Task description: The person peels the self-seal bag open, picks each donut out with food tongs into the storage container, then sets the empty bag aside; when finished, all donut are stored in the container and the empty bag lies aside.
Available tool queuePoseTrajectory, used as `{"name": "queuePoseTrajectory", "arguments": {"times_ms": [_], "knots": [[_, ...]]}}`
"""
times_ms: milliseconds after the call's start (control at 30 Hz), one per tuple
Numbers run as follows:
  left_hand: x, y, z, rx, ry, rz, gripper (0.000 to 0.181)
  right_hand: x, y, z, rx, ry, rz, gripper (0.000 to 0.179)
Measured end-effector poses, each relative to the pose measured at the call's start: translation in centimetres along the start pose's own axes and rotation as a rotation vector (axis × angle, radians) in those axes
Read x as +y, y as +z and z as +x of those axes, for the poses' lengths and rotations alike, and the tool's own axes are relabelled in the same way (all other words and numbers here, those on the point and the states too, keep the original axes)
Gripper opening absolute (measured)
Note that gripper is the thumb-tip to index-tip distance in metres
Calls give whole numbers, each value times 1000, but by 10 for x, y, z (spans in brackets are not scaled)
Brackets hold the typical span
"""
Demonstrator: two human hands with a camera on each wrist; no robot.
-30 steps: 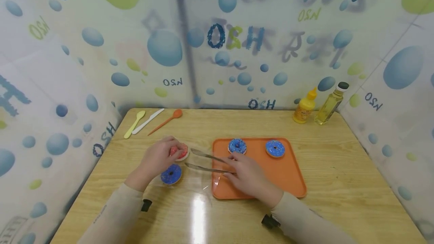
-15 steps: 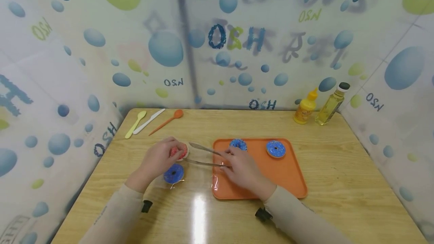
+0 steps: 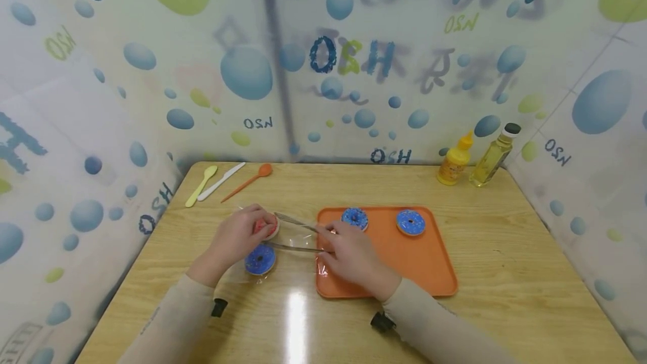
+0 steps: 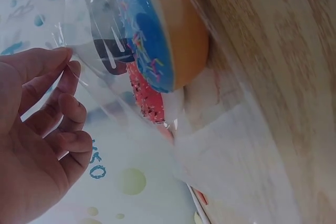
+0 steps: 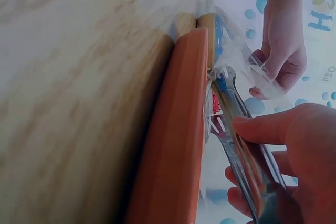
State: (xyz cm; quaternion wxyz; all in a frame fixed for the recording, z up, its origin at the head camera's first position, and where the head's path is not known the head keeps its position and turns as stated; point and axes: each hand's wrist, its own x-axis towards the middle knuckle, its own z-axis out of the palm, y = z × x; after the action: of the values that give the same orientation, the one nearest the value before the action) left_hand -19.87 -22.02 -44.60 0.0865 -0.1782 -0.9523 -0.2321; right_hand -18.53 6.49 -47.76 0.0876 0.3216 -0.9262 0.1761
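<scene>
My left hand (image 3: 229,243) pinches the edge of a clear plastic bag (image 4: 231,150) between thumb and index finger, as the left wrist view shows. Inside lie a blue-iced donut (image 3: 253,265) with sprinkles and a red-iced donut (image 3: 269,232), partly covered by that hand. My right hand (image 3: 350,257) grips metal tongs (image 3: 298,249), their arms spread apart. The tong tips are at the bag's mouth near both donuts, with nothing clamped between them. Two more blue donuts, one (image 3: 349,221) near my right hand and another (image 3: 404,228), rest on an orange tray (image 3: 414,265).
Behind the left hand lie a yellow spoon (image 3: 201,185), a white knife (image 3: 221,182) and an orange spoon (image 3: 247,183). At the back right stand a yellow squeeze bottle (image 3: 454,164) and an oil bottle (image 3: 490,162). Patterned walls border the wooden table (image 3: 505,274).
My right hand has moved left with the tongs, bringing their tips closer to the red donut and the bag. The blue donut in the bag has shifted slightly right; my left hand stays in place.
</scene>
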Motion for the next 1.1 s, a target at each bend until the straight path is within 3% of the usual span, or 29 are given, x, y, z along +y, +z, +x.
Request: {"name": "queuePoseTrajectory", "arguments": {"times_ms": [467,733,1100], "knots": [[-3,0,1,-23,-25,-14,7,9,4,4,11,19,91,47],[-7,1,0,-50,-58,4,8,21,-7,-15,-36,52,177,53],[-13,1,-6,-36,-50,11,4,40,-24,-48,-15,48,159,54]]}}
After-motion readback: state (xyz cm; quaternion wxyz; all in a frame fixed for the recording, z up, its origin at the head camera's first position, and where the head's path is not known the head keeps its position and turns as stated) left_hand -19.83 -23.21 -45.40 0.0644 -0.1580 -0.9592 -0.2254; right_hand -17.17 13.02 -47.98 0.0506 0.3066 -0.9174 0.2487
